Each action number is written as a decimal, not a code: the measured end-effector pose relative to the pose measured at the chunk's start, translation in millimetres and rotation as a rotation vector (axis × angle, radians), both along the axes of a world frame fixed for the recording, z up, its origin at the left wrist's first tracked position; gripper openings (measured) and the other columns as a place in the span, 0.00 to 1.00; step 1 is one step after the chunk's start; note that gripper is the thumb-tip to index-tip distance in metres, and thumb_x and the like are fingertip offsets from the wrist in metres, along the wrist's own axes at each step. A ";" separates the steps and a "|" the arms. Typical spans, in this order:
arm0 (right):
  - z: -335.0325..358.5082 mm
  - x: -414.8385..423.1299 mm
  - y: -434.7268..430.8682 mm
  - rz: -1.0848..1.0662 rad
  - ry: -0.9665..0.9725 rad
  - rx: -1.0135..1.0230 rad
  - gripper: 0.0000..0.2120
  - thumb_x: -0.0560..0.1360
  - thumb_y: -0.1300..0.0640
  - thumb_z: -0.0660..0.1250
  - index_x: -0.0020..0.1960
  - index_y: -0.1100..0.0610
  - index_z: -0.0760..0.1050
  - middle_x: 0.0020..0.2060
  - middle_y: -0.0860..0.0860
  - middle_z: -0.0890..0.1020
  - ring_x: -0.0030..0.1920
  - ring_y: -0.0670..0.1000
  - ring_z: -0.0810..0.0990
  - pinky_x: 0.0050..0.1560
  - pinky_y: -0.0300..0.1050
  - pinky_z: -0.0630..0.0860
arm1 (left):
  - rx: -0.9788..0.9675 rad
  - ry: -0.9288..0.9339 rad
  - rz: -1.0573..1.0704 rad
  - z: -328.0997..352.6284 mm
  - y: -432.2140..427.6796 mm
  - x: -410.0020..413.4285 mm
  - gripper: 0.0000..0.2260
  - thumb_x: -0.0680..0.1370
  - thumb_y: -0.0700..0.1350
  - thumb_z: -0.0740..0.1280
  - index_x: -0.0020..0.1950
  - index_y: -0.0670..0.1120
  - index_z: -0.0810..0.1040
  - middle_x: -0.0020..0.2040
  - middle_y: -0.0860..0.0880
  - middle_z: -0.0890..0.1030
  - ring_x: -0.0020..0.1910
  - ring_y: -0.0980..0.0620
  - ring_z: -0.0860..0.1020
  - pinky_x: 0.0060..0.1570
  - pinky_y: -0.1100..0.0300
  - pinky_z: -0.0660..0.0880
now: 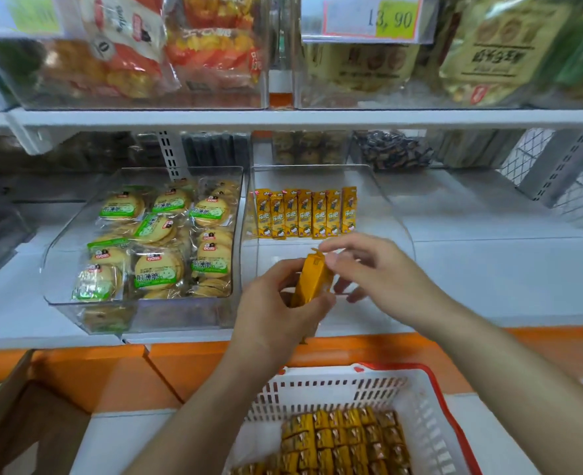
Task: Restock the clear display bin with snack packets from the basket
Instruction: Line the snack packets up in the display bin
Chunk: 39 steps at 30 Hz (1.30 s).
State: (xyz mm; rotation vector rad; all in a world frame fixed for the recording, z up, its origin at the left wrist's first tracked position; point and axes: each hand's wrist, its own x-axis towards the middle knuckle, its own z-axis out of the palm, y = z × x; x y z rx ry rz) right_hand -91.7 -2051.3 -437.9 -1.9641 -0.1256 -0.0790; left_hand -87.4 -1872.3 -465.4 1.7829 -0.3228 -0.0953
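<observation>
Gripping a bundle of yellow snack packets (312, 281) in the left hand (273, 299), fingers and thumb curling round its lower half, the bundle tilting slightly. Pinching the bundle's upper end with the right hand (369, 265), thumb and forefinger closing on the top edge, the remaining fingers bending loosely underneath and holding nothing else. Holding both hands over the front part of the clear display bin (398, 214), above its bare floor.

Standing upright at the back of that bin, side by side and facing forward: a row of yellow packets (305, 214). Sitting on the white shelf (489, 279), with the bin just beside a second clear bin (60, 262) on its left. Filling that second bin: round biscuit packs (156, 265) with green labels.

Resting below, nearer the camera: a white plastic basket (334, 389) with a red rim. Lying in layers along its bottom: many more basket packets (345, 440) of the same yellow kind. Running along the shelf front, between shelf and basket: an orange strip (197, 354). Showing at the lower left: an open cardboard box (19, 426).

Carrying further clear bins of bagged snacks overhead: an upper shelf (317, 118). Hanging at the top, reading 13,90: a price tag (372, 18).
</observation>
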 end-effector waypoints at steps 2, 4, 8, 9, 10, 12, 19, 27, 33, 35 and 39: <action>-0.7 -10.8 9.7 -0.023 -0.001 -0.030 0.08 0.75 0.47 0.71 0.53 0.47 0.80 0.33 0.48 0.81 0.35 0.52 0.84 0.35 0.48 0.80 | 0.019 -0.025 -0.031 2.4 -2.8 -10.4 0.14 0.73 0.47 0.78 0.50 0.63 0.79 0.41 0.58 0.84 0.33 0.55 0.82 0.29 0.60 0.80; 2.0 -18.2 10.9 -0.030 -0.016 -0.015 0.07 0.76 0.50 0.72 0.53 0.49 0.80 0.33 0.49 0.80 0.36 0.55 0.84 0.38 0.53 0.81 | 0.014 -0.031 -0.052 3.9 -3.6 -18.6 0.15 0.72 0.48 0.79 0.52 0.62 0.80 0.41 0.57 0.85 0.33 0.56 0.82 0.29 0.61 0.79; 6.4 -31.2 -3.7 0.088 0.000 0.296 0.12 0.78 0.63 0.67 0.60 0.52 0.79 0.53 0.54 0.84 0.50 0.58 0.84 0.51 0.57 0.82 | -0.062 0.052 -0.039 8.6 4.2 -24.4 0.16 0.72 0.49 0.78 0.57 0.57 0.79 0.46 0.52 0.86 0.42 0.53 0.86 0.36 0.61 0.81; 7.4 -34.0 -7.4 0.117 0.002 0.371 0.13 0.78 0.65 0.66 0.60 0.53 0.79 0.56 0.55 0.83 0.53 0.57 0.83 0.54 0.58 0.81 | -0.088 0.079 -0.049 10.0 7.0 -25.9 0.16 0.71 0.51 0.77 0.57 0.55 0.79 0.45 0.50 0.86 0.41 0.51 0.86 0.37 0.60 0.81; 7.8 -36.4 -10.5 0.143 0.001 0.416 0.14 0.78 0.67 0.65 0.60 0.55 0.78 0.58 0.56 0.82 0.55 0.57 0.82 0.57 0.58 0.80 | -0.107 0.092 -0.059 11.5 9.4 -28.1 0.18 0.69 0.54 0.76 0.58 0.53 0.80 0.45 0.48 0.86 0.41 0.49 0.86 0.38 0.60 0.81; 7.5 -39.3 -15.5 0.188 -0.001 0.448 0.13 0.78 0.69 0.64 0.60 0.57 0.77 0.60 0.58 0.81 0.59 0.59 0.81 0.58 0.57 0.79 | -0.102 0.085 -0.067 13.8 12.8 -31.1 0.23 0.67 0.56 0.74 0.59 0.50 0.80 0.46 0.48 0.87 0.42 0.49 0.86 0.39 0.61 0.81; 12.0 -44.9 -19.0 0.164 0.044 0.478 0.11 0.76 0.69 0.66 0.55 0.58 0.80 0.57 0.59 0.83 0.57 0.57 0.82 0.56 0.54 0.81 | -0.117 0.081 -0.037 14.6 14.7 -34.0 0.16 0.72 0.49 0.76 0.59 0.50 0.81 0.48 0.51 0.87 0.43 0.49 0.84 0.39 0.61 0.81; 7.2 -47.2 -3.0 0.108 0.054 0.204 0.04 0.74 0.61 0.73 0.48 0.56 0.80 0.42 0.54 0.83 0.42 0.54 0.85 0.46 0.50 0.83 | -0.300 0.167 0.039 18.7 3.6 -32.1 0.17 0.77 0.45 0.73 0.65 0.47 0.77 0.48 0.45 0.88 0.48 0.45 0.87 0.50 0.47 0.83; 11.4 -44.4 -8.9 0.184 0.075 0.119 0.31 0.74 0.56 0.74 0.71 0.37 0.67 0.53 0.48 0.81 0.46 0.53 0.86 0.40 0.46 0.82 | -0.203 0.091 0.053 21.8 -6.6 -30.2 0.17 0.76 0.49 0.73 0.63 0.46 0.81 0.55 0.46 0.84 0.49 0.46 0.86 0.48 0.48 0.85; 13.2 -43.6 -10.2 0.184 0.040 0.088 0.26 0.75 0.57 0.73 0.69 0.40 0.71 0.52 0.50 0.81 0.47 0.52 0.86 0.39 0.47 0.82 | -0.177 0.081 0.049 24.0 -11.9 -30.0 0.18 0.74 0.51 0.73 0.62 0.47 0.82 0.54 0.46 0.84 0.49 0.47 0.86 0.48 0.49 0.84; 22.4 -33.7 -26.3 0.036 -0.053 0.072 0.22 0.72 0.61 0.76 0.61 0.47 0.74 0.51 0.53 0.80 0.42 0.51 0.85 0.42 0.49 0.83 | -0.114 0.036 0.045 32.5 -25.0 -17.4 0.13 0.78 0.49 0.72 0.62 0.50 0.81 0.53 0.50 0.85 0.49 0.50 0.85 0.46 0.55 0.84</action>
